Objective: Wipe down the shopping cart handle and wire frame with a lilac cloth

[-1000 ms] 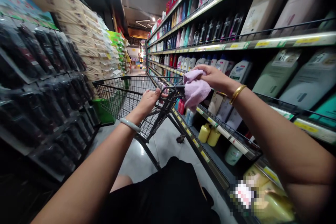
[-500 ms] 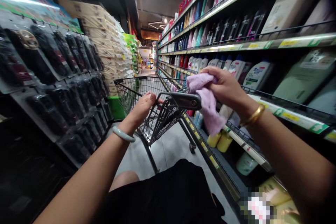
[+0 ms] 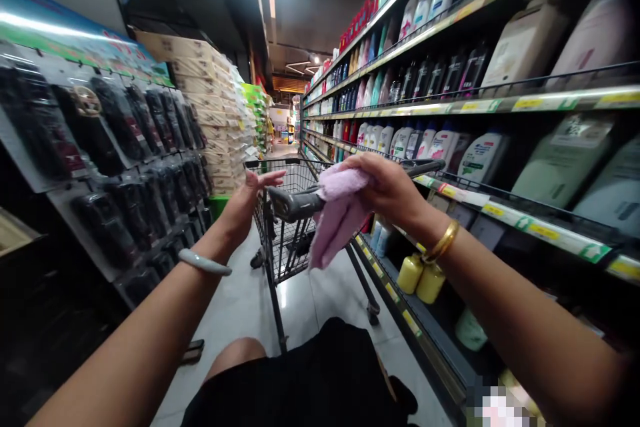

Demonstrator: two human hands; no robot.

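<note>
Many bottles (image 3: 484,155) line shelves (image 3: 435,109); right fingers (image 3: 364,161) grasp lilac cloth (image 3: 336,227) against cart handle (image 3: 295,205), left fingers (image 3: 273,178) released.

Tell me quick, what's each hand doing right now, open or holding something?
Left hand: open, nothing seen in it, near the cart handle's end.
Right hand: closed on a lilac cloth at the cart handle.

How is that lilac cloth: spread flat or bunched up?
Bunched up: the lilac cloth is gathered in the right hand at the cart handle, with loose folds hanging below.
</note>
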